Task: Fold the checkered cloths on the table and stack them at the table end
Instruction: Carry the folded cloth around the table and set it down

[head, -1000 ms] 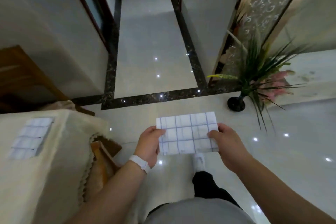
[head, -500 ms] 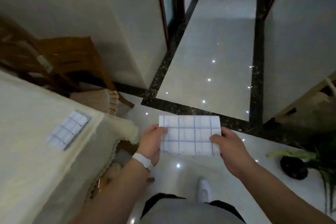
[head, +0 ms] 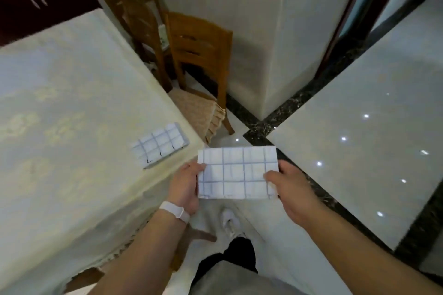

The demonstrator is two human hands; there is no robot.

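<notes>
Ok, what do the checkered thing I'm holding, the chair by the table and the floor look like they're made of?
Checkered cloth: probably thin woven fabric, matte, with soft creases and layered folded edges. Chair: wood, warm brown with a slight sheen on its slats. Floor: polished tile or stone, glossy enough to mirror small lights.

readable text: none | held checkered cloth [head: 236,172]: blue grid lines only, no lettering | folded cloth [head: 160,145] on table [head: 60,103]: grid lines and short dark strokes along its near edge, not legible as letters | wristband [head: 174,211]: plain white, unmarked
</notes>
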